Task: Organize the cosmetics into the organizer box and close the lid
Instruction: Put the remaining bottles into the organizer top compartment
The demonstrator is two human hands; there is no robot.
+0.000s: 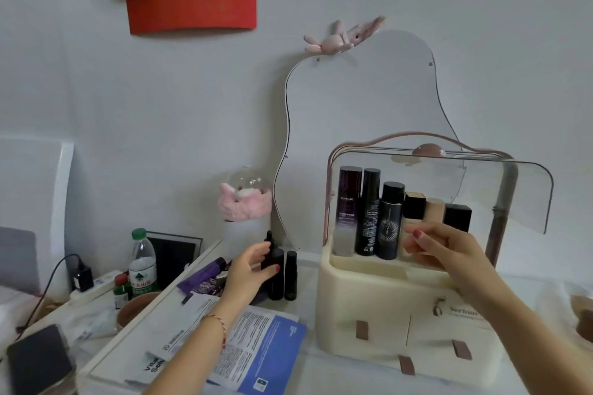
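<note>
Two slim black bottles (282, 272) (glossy cylinders) beside cream plastic organizer box (378, 308).

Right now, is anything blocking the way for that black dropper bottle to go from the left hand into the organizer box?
Nothing visible blocks it. The left hand holds the black dropper bottle left of the organizer box, whose clear lid is raised. The right hand sits at the opening, and the left slots are already full.

My left hand (248, 269) curls around a black dropper bottle (272, 261) at nine o'clock of the cream organizer box (385, 301). My right hand (446, 250) reaches its upper compartment, fingers relaxed, under the raised clear lid (513, 189).
</note>
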